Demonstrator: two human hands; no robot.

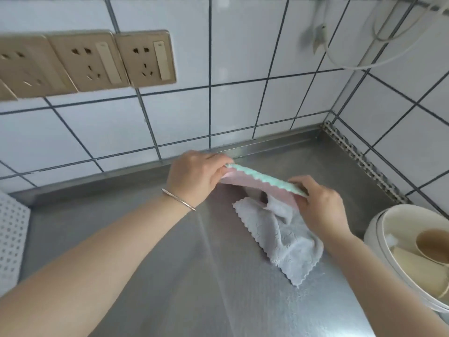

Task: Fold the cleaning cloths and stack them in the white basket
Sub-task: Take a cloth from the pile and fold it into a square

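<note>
Both hands' grips pinching a pink-green cloth (260,182), grey cloth (281,239) beneath, bowl (379,229) right, white basket (12,229) left

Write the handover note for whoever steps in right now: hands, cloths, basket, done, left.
Left hand: pinching the far end of the pink-and-green cloth, held up over the steel counter.
Right hand: gripping the cloth's near end.
Grey cloth: crumpled on the counter beneath the held one, unfolded.
White basket: only its perforated side shows at the left edge; contents not visible.
Done: fold of the held cloth in progress.
Left: finish the fold, fold the grey cloth, stack both in the basket.
</note>
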